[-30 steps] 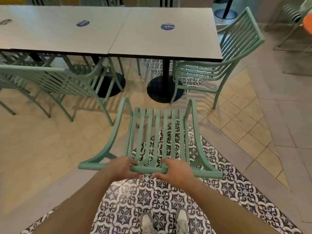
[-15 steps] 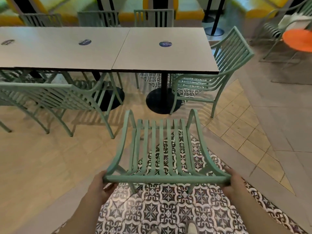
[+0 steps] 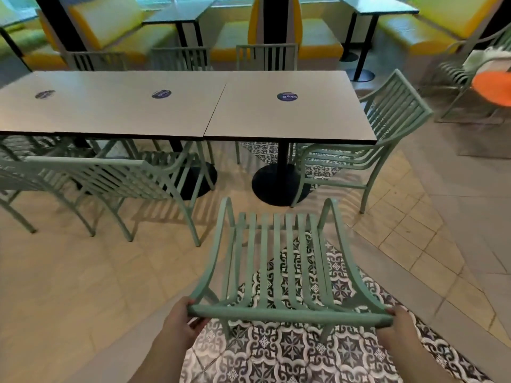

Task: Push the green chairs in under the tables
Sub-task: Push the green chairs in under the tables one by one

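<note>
A green slatted chair (image 3: 279, 261) stands in front of me on the patterned floor, its seat facing the right grey table (image 3: 287, 117). My left hand (image 3: 181, 323) grips the left end of its top back rail. At the rail's right end my right hand (image 3: 398, 330) holds on likewise. The chair's front stands apart from the table's black pedestal base (image 3: 272, 186). Another green chair (image 3: 367, 150) sits angled at the table's right end, and a third (image 3: 116, 178) stands at the left table (image 3: 105, 106), turned sideways.
More green chairs (image 3: 266, 56) are tucked in along the tables' far side. Yellow and orange booth seats (image 3: 318, 37) with small dark tables line the back. An orange round seat (image 3: 495, 89) and a further chair stand at the far right.
My hands have slid from the middle of the back rail out to its two ends. My view has lifted, showing more of the far booths.
</note>
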Action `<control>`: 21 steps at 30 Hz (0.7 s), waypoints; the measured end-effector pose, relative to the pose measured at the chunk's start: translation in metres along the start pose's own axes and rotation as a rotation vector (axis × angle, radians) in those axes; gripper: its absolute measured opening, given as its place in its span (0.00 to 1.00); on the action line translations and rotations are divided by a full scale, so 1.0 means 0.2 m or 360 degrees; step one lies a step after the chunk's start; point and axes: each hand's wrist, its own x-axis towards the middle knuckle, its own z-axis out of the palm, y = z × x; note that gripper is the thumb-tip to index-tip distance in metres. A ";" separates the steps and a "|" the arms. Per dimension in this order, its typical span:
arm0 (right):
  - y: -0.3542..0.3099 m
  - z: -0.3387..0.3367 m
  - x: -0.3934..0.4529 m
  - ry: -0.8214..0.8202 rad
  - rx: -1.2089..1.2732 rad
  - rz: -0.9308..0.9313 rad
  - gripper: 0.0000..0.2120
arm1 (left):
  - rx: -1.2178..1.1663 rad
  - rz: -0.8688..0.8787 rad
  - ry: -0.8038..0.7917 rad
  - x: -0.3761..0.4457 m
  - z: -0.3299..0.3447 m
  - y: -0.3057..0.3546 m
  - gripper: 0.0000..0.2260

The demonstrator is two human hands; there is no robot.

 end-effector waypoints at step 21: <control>0.59 1.03 -0.08 -0.0244 -0.0803 0.0031 0.11 | 0.0006 0.0108 0.0144 0.55 0.40 0.94 0.05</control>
